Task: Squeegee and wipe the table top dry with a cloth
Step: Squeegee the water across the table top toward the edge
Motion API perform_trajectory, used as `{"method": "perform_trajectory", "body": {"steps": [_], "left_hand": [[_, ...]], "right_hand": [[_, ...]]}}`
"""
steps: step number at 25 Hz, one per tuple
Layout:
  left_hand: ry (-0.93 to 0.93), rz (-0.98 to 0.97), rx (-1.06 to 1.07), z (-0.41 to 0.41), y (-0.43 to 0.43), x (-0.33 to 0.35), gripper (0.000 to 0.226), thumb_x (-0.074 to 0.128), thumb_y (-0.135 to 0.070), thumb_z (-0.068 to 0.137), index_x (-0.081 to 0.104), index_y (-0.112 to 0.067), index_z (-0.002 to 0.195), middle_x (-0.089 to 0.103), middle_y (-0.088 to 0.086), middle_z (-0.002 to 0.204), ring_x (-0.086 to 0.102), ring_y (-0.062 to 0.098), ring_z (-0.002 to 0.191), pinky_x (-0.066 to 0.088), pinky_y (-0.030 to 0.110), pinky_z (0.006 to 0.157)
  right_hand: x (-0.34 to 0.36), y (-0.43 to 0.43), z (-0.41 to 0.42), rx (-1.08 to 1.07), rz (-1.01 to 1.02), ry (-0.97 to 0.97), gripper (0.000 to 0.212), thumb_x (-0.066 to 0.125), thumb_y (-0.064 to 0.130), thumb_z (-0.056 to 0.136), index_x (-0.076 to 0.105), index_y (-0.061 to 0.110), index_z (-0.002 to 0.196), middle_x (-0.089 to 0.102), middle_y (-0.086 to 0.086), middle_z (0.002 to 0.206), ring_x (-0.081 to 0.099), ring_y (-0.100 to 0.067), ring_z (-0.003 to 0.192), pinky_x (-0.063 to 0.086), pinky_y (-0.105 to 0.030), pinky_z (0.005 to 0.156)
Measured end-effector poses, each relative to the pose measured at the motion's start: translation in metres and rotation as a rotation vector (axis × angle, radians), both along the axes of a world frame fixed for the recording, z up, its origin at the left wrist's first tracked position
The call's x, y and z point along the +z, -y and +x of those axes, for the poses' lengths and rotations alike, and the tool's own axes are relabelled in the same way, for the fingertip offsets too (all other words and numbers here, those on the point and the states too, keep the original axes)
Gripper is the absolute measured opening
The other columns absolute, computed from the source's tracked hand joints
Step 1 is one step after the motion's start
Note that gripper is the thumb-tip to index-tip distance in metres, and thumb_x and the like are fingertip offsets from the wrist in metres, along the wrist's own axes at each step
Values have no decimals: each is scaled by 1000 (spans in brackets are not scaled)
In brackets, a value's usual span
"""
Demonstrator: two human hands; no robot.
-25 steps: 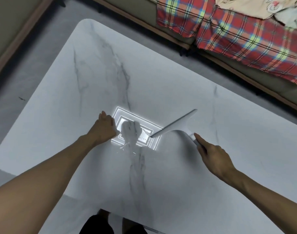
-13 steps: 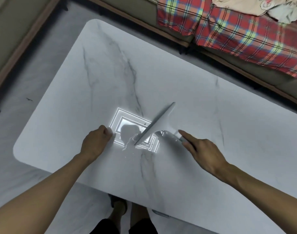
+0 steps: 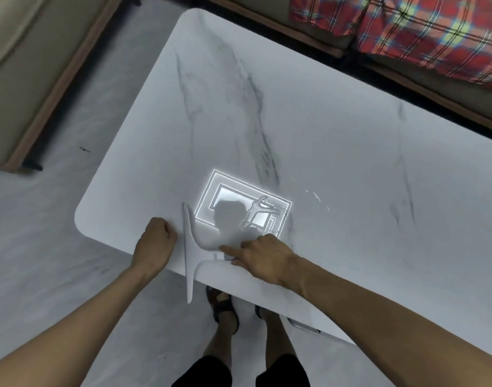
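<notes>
While gripped rightward, squeegee (image 3: 189,255) blade overhangs table (image 3: 337,152).

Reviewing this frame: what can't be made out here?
- Head view: the left hand is a closed fist, so any cloth inside is hidden.
- The squeegee handle is covered by the right hand.
- Glare on the table top masks how much water remains.

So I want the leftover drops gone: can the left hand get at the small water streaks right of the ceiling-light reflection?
Probably not easily: the left hand is fisted at the near edge, and the right hand with the white squeegee lies between.
</notes>
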State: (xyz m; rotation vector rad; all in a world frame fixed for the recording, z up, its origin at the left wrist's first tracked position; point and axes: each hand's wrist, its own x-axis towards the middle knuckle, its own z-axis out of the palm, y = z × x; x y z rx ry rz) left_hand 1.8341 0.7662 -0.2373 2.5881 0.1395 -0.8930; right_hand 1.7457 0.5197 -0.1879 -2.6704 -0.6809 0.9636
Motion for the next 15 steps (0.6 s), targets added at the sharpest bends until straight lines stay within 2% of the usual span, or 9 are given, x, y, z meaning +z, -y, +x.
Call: {"method": "perform_trajectory", "body": {"steps": [3,6,7,9,11,13,15], "left_hand": [[3,-49,-126,-16,19,-12,8,46,-9,88,44,-15,84,45,6,101,51,20,72,39,29,56],[1,-45,-268,-32,43,-20,11,50,-5,82,46,-10,91,38,12,115,50,31,98,49,39,75],[-24,-20,-310,-36,52,-24,14,49,-6,81,45,-10,94,35,17,126,45,37,114,47,40,82],[-119,50,-350,-39,66,-29,22,47,-8,84,44,-9,105,13,31,151,15,46,141,38,46,102],[-207,107,-346,-37,73,-31,33,42,-6,85,42,-6,118,-5,35,155,-5,49,145,28,51,113],[-260,143,-361,-32,76,-27,42,34,-3,86,37,-4,128,-9,36,154,-7,49,145,23,54,115],[-284,153,-363,-29,76,-22,43,31,-1,88,35,-2,131,-8,35,155,-6,48,146,24,54,114]], "right_hand": [[-2,31,-7,-140,18,-10,45,25,45,104,25,43,149,64,-7,120,62,-32,100,43,-35,77],[6,79,-26,-291,-1,16,44,30,45,102,27,50,146,63,2,126,64,-29,103,45,-34,77],[8,98,-35,-336,-23,21,45,30,46,102,26,52,146,65,3,123,64,-28,101,46,-34,76],[13,134,-58,-398,-99,14,45,26,49,101,24,53,145,68,3,111,65,-29,96,47,-36,74],[19,168,-83,-468,-186,-16,45,23,51,100,25,52,145,69,4,104,65,-28,93,47,-36,72],[29,198,-107,-549,-270,-45,42,24,50,101,29,53,143,69,8,104,65,-25,94,47,-34,72],[42,215,-126,-619,-312,-58,41,25,49,101,31,53,142,69,12,106,65,-23,94,49,-34,73]]}}
